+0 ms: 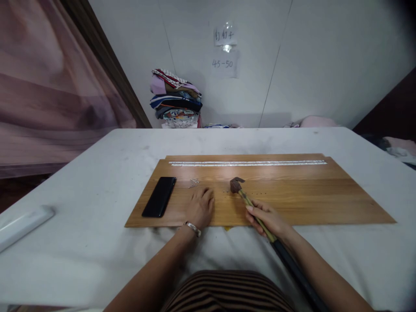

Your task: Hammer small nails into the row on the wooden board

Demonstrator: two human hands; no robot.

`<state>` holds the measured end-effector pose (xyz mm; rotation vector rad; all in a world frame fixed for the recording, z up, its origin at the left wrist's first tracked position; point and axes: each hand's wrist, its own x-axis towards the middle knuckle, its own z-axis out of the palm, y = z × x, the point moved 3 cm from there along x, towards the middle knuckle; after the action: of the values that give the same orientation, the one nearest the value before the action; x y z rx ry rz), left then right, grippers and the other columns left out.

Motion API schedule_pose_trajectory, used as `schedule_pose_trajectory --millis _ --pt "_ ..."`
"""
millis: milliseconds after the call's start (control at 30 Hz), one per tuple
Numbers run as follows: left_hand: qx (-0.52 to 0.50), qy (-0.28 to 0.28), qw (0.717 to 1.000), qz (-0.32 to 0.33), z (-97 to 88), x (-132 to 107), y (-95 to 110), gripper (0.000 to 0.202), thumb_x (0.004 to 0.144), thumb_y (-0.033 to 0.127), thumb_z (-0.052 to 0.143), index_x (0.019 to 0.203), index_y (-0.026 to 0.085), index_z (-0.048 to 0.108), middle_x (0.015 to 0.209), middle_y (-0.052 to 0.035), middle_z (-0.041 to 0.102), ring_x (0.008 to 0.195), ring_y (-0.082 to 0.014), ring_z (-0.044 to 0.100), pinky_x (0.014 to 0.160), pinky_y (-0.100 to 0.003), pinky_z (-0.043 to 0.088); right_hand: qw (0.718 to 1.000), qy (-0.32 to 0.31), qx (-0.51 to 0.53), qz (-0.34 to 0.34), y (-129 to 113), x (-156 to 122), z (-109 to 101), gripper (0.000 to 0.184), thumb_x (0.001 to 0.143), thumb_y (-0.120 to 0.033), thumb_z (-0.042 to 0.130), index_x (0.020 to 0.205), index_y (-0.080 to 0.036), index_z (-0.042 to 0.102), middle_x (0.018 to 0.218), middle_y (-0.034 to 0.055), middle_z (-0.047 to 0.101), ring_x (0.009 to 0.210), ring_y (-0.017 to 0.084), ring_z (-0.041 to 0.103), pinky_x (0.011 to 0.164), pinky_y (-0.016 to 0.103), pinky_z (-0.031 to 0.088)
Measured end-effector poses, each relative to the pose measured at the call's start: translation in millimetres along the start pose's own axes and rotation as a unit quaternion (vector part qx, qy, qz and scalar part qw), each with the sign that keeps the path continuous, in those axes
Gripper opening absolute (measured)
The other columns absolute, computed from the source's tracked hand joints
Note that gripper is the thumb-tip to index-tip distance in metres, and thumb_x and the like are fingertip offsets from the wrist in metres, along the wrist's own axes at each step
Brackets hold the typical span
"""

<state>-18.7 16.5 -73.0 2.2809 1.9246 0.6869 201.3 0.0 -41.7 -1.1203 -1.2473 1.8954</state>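
My right hand (264,216) is wrapped round the handle of a claw hammer (247,199). The rusty head is over the middle of a wooden board (312,203), and the dark grip runs back along my forearm. Left of the hammer, my left hand (200,207) rests on the board with its fingers slightly bent and apart; nothing shows in it. Several loose nails (194,181) lie just beyond its fingers. A row of small dark dots, nail heads or holes, crosses the board beside and behind the hammer head.
A black phone (159,197) lies on the board's left part. Two measuring strips (247,163) run along its far edge. The board sits on a white table (97,190), with a white roll (26,225) at left. Folded clothes (177,99) are stacked by the wall.
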Motion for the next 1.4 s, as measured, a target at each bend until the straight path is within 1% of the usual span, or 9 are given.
schedule_pose_trajectory --millis 133,333,567,800,933,1133,1400 --pt "0.000 -0.006 1.000 -0.002 -0.2 0.2 0.3 0.027 0.088 0.022 0.046 0.110 0.018 0.059 0.117 -0.0097 0.058 0.110 -0.0235 0.052 0.097 -0.042 0.042 1.000 -0.001 -0.007 -0.012 -0.7 -0.6 -1.6 0.038 0.076 -0.054 0.061 0.072 -0.019 0.046 0.057 -0.0079 0.051 0.028 0.001 0.034 0.026 0.015 0.027" --pt "0.000 0.009 1.000 0.008 -0.4 -0.1 0.2 0.026 0.087 0.022 0.046 0.109 0.019 0.059 0.116 -0.0096 0.058 0.110 -0.0236 0.052 0.097 -0.041 0.042 1.000 -0.010 0.004 0.003 4.5 1.4 -3.4 0.034 0.077 -0.051 0.061 0.078 -0.019 0.048 0.057 -0.0082 0.051 0.028 0.002 0.034 0.027 0.015 0.027" --pt "0.004 0.000 1.000 -0.001 0.7 -0.2 -0.3 0.027 0.087 0.023 0.046 0.111 0.019 0.059 0.117 -0.0096 0.058 0.109 -0.0242 0.053 0.096 -0.042 0.043 1.000 -0.005 0.003 -0.009 2.3 -0.1 -2.9 0.036 0.077 -0.053 0.061 0.075 -0.019 0.046 0.058 -0.0079 0.051 0.029 0.001 0.034 0.026 0.014 0.028" --pt "-0.006 0.001 1.000 -0.001 0.1 0.1 -0.6 0.027 0.087 0.023 0.045 0.110 0.019 0.059 0.117 -0.0099 0.058 0.110 -0.0240 0.052 0.097 -0.043 0.042 1.000 -0.005 -0.010 -0.001 1.3 0.2 -1.2 0.038 0.075 -0.053 0.061 0.072 -0.019 0.046 0.056 -0.0079 0.050 0.029 0.001 0.034 0.026 0.015 0.028" --pt "-0.003 -0.003 1.000 0.000 -0.6 0.3 -0.1 0.027 0.088 0.023 0.045 0.110 0.018 0.060 0.117 -0.0104 0.058 0.110 -0.0246 0.052 0.097 -0.043 0.042 1.000 -0.005 0.001 -0.006 2.0 -0.4 -2.2 0.036 0.077 -0.053 0.061 0.075 -0.019 0.047 0.057 -0.0079 0.050 0.028 0.001 0.033 0.026 0.015 0.027" --pt "0.001 0.006 1.000 -0.002 0.9 0.0 -0.8 0.029 0.087 0.024 0.046 0.112 0.019 0.059 0.118 -0.0104 0.058 0.111 -0.0248 0.052 0.097 -0.043 0.043 1.000 -0.003 -0.014 0.007 -0.4 -0.6 -1.1 0.040 0.074 -0.057 0.061 0.070 -0.020 0.045 0.053 -0.0087 0.048 0.028 0.002 0.032 0.026 0.015 0.027" --pt "0.003 -0.001 1.000 -0.004 -0.8 -0.1 0.3 0.028 0.087 0.023 0.047 0.111 0.019 0.059 0.118 -0.0102 0.058 0.111 -0.0251 0.052 0.096 -0.043 0.043 1.000 -0.002 0.001 -0.002 0.3 -0.5 -1.9 0.038 0.075 -0.055 0.062 0.074 -0.020 0.045 0.056 -0.0080 0.050 0.029 0.002 0.033 0.026 0.015 0.027"
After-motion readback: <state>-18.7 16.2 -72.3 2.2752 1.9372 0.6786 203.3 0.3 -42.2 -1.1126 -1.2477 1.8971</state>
